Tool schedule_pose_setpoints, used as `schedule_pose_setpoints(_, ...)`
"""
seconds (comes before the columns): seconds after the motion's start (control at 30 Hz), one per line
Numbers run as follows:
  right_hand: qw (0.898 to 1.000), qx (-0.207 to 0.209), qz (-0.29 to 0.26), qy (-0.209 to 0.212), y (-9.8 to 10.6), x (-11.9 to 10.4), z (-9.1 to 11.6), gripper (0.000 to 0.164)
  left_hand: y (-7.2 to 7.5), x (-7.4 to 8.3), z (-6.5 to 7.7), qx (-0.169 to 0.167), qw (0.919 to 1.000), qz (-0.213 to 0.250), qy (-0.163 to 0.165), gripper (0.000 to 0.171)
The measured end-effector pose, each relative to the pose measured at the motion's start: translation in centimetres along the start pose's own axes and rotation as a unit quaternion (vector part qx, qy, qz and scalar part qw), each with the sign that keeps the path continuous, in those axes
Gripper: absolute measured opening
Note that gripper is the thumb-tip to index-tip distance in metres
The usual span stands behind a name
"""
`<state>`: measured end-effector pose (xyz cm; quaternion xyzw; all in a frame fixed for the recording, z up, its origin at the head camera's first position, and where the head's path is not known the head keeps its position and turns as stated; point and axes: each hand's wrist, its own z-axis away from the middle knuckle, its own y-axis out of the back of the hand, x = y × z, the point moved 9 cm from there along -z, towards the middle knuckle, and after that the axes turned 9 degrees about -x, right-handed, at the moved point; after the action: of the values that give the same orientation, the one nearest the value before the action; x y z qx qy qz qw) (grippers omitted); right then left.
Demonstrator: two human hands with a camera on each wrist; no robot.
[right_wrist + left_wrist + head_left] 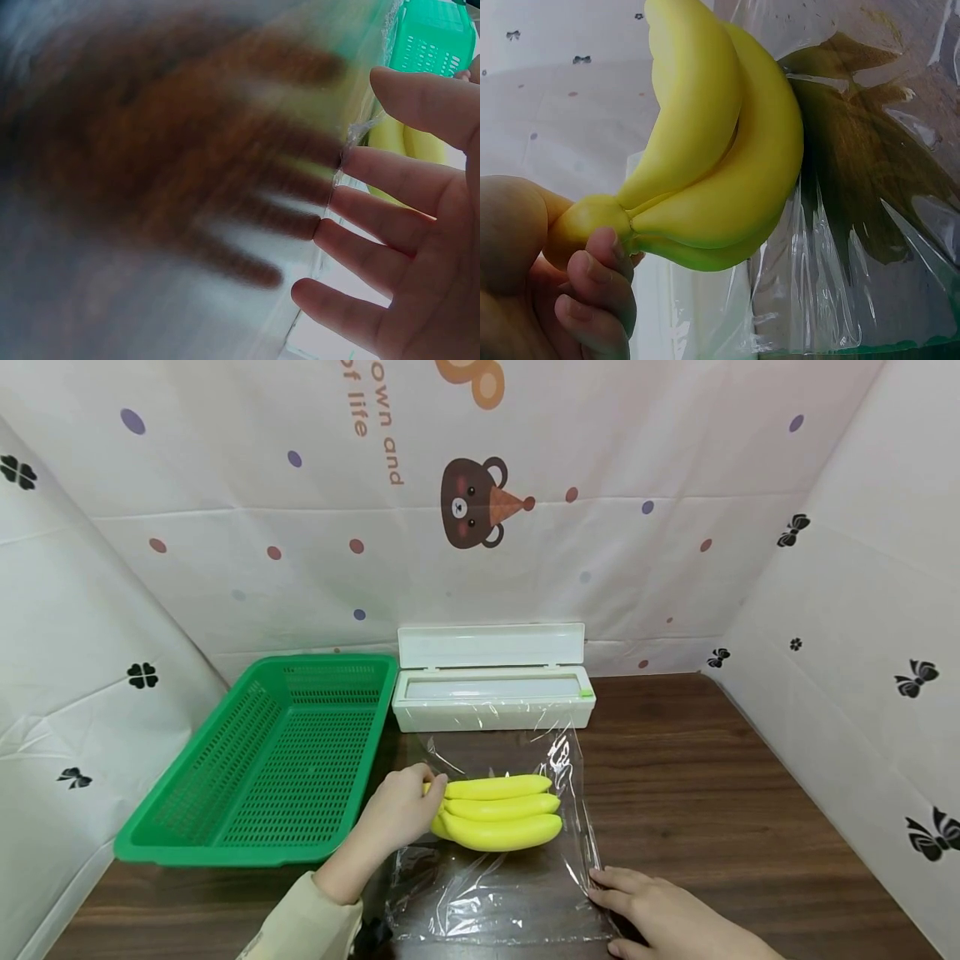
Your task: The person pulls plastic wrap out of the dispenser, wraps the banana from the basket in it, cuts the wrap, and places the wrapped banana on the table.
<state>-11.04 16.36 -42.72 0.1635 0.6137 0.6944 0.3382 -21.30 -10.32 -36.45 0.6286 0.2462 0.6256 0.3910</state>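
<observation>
A bunch of yellow bananas (501, 817) lies over a sheet of clear plastic wrap (480, 902) on the dark wooden table. My left hand (401, 806) grips the bunch by its stem; in the left wrist view the fingers curl around the stem of the bananas (705, 142). To the right, my right hand (660, 910) rests with fingers extended at the right edge of the wrap. The right wrist view shows the straight, spread fingers (382, 217) with their tips at the edge of the wrap. From the wrap's far end, the sheet reaches the white dispenser box (491, 718).
A green plastic basket (367, 760) with perforated walls stands on the left, close to the dispenser. The dispenser's lid (491, 646) is raised against the patterned back curtain (637, 577). White sheets also border the dark wooden table (720, 793) at both sides.
</observation>
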Motion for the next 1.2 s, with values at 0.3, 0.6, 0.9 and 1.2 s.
schedule_pose_setpoints(0.3,1.0,-0.007,-0.006,-0.005,-0.06,0.08,-0.02,0.053,-0.23,0.07,0.03,-0.015,0.9998,-0.006,0.008,0.033)
schedule_pose_setpoints(0.6,1.0,-0.009,-0.01,-0.011,0.02,0.05,-0.03,0.052,-0.37,0.04,0.04,-0.027,0.9996,-0.003,0.01,0.033)
schedule_pose_setpoints(0.9,0.999,-0.024,-0.016,-0.02,0.04,0.13,-0.15,0.052,-0.35,-0.12,0.2,-0.026,0.9996,0.003,0.009,0.035)
schedule_pose_setpoints(1.2,0.999,-0.035,-0.017,-0.033,0.13,0.14,-0.28,0.047,-0.23,-0.1,0.43,-0.024,0.9996,0.005,0.011,0.037)
